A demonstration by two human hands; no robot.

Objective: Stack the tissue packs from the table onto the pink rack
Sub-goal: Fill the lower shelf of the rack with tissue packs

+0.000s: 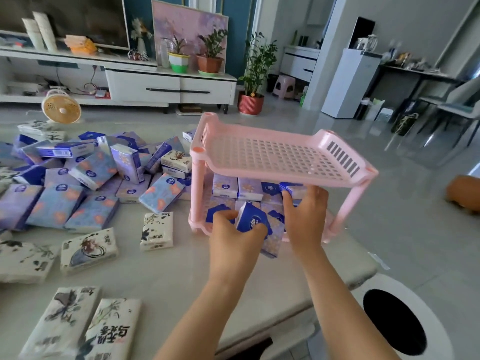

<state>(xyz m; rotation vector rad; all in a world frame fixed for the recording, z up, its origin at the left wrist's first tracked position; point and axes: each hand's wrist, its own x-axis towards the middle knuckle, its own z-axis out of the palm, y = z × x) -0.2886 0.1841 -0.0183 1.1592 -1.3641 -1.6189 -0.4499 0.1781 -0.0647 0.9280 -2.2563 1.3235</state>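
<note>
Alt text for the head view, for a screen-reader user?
Both hands reach into the lower shelf of a two-tier pink rack: the left hand grips a blue tissue pack at its front, the right hand is at another pack further back. Stacked packs already sit there, and many loose packs lie on the table to the left.

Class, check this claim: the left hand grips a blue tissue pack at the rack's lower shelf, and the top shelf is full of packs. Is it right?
No. The head view shows the top shelf empty. The left hand does grip a blue tissue pack at the lower shelf.
</note>
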